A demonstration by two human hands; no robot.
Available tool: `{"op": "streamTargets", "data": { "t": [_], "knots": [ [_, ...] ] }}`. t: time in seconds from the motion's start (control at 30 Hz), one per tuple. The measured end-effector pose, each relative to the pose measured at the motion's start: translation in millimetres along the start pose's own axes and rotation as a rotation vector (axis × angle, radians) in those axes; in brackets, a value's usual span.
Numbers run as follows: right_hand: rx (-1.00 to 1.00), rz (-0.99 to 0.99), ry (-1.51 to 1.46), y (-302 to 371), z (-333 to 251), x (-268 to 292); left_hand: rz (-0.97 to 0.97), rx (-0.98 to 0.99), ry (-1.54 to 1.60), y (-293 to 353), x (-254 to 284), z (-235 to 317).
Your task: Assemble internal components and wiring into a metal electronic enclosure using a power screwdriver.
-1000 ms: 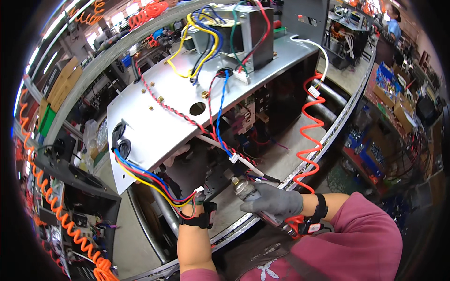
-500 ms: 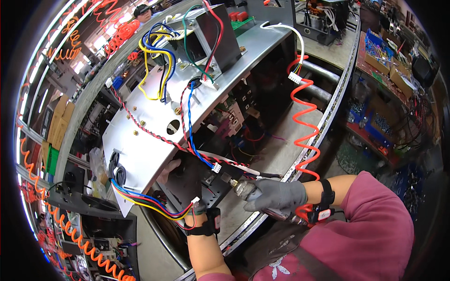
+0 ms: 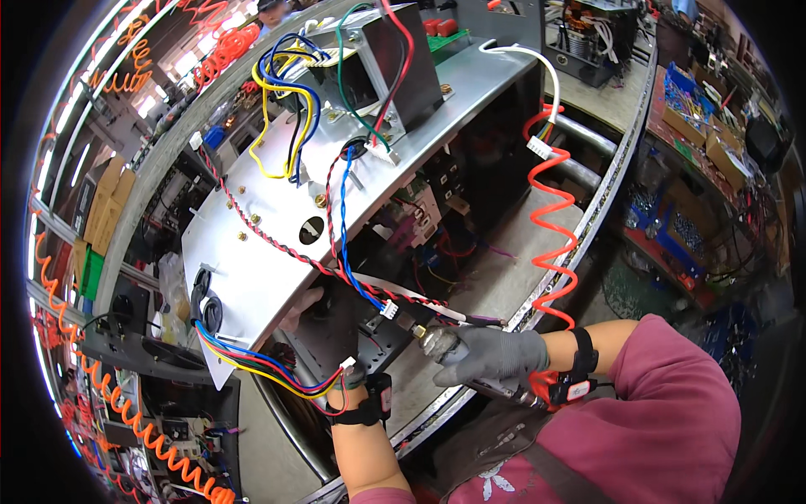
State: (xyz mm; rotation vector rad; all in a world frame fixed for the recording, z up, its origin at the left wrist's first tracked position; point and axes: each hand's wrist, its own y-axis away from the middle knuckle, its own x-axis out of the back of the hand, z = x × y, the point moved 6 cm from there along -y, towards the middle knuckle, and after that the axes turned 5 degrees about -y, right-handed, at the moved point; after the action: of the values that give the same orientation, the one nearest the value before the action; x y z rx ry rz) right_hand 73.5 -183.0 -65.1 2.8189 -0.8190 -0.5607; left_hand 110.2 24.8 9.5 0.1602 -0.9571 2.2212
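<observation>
Apparent step: powered-tool work below the metal panel (image 3: 277,202).
Left hand (image 3: 330,329) reaches in at the panel's near edge, grip hidden, state undeterminable; white connector (image 3: 389,310) lies near the hand tool (image 3: 438,343), which the right hand (image 3: 505,351) grips. Advancing calls for lead clearance.

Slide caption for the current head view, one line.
Gloved right hand grips a metal-tipped tool; left hand sits near the edge of a metal panel draped with wires.
</observation>
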Motion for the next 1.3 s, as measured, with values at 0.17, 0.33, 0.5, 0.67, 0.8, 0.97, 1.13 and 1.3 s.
{"op": "streamTargets", "data": {
  "t": [0.17,0.33,0.5,0.67,0.8,0.97,1.13,1.3],
  "knots": [
    [-0.108,0.056,0.105,-2.8,4.6,1.3,-0.011,0.090,0.071,-1.3,7.2,14.0],
    [-0.162,0.059,0.095,3.0,-3.9,-5.3,-0.102,-0.056,-0.076,-3.0,10.5,36.8],
    [-0.111,0.119,0.093,0.5,-8.6,-12.2,-0.087,-0.180,0.164,1.2,14.7,26.6],
    [-0.200,0.142,0.150,2.2,-3.6,-12.2,-0.115,-0.313,0.181,-3.2,5.2,21.5],
    [-0.066,0.142,0.164,7.1,-14.0,-14.2,-0.138,-0.370,0.387,-3.9,5.5,38.5],
    [-0.115,0.142,0.170,8.1,-12.4,-16.5,-0.240,-0.201,0.695,-6.5,3.5,43.6],
    [-0.096,0.124,0.189,9.5,-15.9,-17.8,-0.229,-0.379,0.639,-12.9,7.8,47.9],
    [0.007,0.115,0.140,12.0,-20.4,-20.6,-0.172,-0.454,0.456,-8.5,12.2,39.3]
  ]
}}
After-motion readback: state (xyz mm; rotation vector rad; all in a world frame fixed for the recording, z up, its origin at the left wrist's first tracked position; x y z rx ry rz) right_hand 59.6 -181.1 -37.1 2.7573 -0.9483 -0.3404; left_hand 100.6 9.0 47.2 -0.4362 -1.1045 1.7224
